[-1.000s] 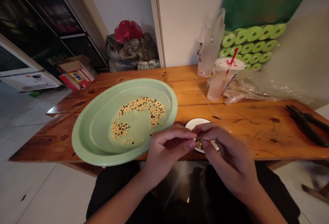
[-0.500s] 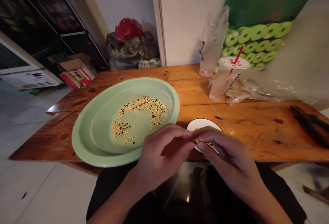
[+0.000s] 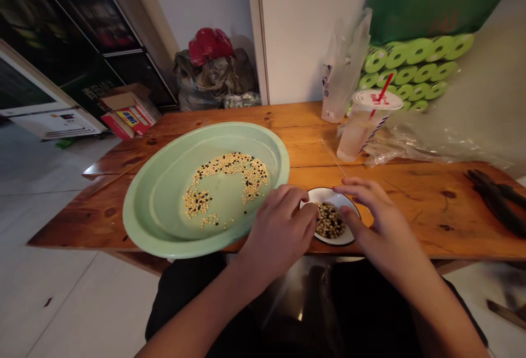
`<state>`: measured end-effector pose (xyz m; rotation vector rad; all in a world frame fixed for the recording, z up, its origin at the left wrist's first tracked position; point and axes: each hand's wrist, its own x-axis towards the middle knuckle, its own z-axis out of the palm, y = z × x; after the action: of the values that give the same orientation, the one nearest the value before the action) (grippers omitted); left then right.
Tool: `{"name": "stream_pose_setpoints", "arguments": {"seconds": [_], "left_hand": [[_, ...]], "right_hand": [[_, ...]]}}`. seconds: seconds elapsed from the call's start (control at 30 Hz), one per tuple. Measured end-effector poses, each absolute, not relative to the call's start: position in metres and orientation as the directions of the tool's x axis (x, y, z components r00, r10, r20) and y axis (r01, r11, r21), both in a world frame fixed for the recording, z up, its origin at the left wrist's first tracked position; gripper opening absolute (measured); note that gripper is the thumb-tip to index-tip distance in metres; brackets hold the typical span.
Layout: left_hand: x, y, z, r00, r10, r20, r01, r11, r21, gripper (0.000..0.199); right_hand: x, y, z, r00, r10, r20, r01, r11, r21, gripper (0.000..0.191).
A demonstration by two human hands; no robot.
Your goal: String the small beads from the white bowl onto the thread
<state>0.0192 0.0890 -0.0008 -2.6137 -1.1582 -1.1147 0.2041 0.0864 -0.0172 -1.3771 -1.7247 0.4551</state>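
A small white dish (image 3: 347, 234) with a dark rim sits near the table's front edge. Inside it is a heap of small round beads (image 3: 330, 221), pale yellow, brownish and black. My left hand (image 3: 283, 232) is at the dish's left side, its fingers curled together over the rim; what they hold, if anything, is hidden. My right hand (image 3: 378, 223) hovers at the dish's right rim with thumb and fingers apart, holding nothing visible. Left of the hands, a large light green basin (image 3: 160, 193) has more yellow and black beads (image 3: 224, 164) scattered in an arc on its bottom.
Behind the dish, a lidded plastic cup (image 3: 357, 133) with a red straw stands beside a clear plastic bag (image 3: 343, 67). Black-handled pliers (image 3: 495, 199) lie at the right of the wooden table (image 3: 296, 147). Green rolls (image 3: 411, 64) are stacked at the back; crumpled plastic lies before them.
My hands were together over the dish, fingertips meeting around a small bead. They have parted: the left has curled at the left rim, the right has opened at the right, revealing the heap.
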Motion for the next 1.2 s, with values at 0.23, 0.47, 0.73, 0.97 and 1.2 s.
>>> {"name": "stream_pose_setpoints", "arguments": {"seconds": [0.23, 0.47, 0.73, 0.97, 1.2], "left_hand": [[0.019, 0.082, 0.011, 0.355, 0.677, 0.645, 0.701, -0.649, 0.296, 0.010], [-0.069, 0.146, 0.049, 0.363, 0.891, 0.273, 0.865, -0.431, 0.255, 0.023], [-0.124, 0.228, -0.014, 0.555, 0.809, -0.191, 0.815, -0.483, 0.321, 0.025], [-0.127, 0.248, -0.039, 0.577, 0.782, -0.237, 0.801, -0.484, 0.351, 0.031], [-0.123, 0.259, -0.043, 0.549, 0.782, -0.294, 0.826, -0.452, 0.338, 0.031]], "right_hand": [[0.193, 0.084, -0.006, -0.319, 0.914, 0.251, 0.539, 0.392, -0.746, 0.022], [0.195, 0.084, -0.007, -0.209, 0.939, 0.273, 0.543, 0.344, -0.766, 0.020], [0.192, 0.087, -0.011, -0.173, 0.950, 0.260, 0.542, 0.312, -0.780, 0.018], [0.191, 0.086, -0.009, -0.172, 0.953, 0.251, 0.556, 0.304, -0.773, 0.018], [0.189, 0.085, -0.006, -0.180, 0.952, 0.248, 0.563, 0.306, -0.768, 0.018]]}}
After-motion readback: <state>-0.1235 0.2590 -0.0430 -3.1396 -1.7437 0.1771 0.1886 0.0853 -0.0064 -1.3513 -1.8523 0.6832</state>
